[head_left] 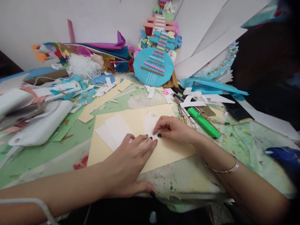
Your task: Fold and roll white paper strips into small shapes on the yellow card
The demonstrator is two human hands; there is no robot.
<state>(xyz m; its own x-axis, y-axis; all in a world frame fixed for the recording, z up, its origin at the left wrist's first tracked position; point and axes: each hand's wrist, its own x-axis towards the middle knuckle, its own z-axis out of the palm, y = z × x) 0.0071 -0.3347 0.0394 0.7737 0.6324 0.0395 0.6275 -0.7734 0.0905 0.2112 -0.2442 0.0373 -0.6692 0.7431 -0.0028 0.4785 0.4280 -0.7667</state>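
A cream sheet of card (122, 165) lies near the table's front edge. On its upper middle is a small white paper piece (150, 120), partly hidden by my fingers. My right hand (174, 128) is closed in a pinch at the lower right of that piece, fingertips down on it. My left hand (136, 156) rests palm down over the card, its fingers stretched to the piece's lower edge and its thumb spread toward me. Left of them, overlapping white paper pieces (117, 128) lie on the card, partly behind my left hand.
Scissors (181, 112), pens and a green tube-like object (203, 122) lie right of the card. A dark phone (237, 109) is farther right. A blue paper instrument model (153, 67) leans on the wall. Paper scraps, white string (83, 66) and a white glue gun-like object (44, 122) crowd the left.
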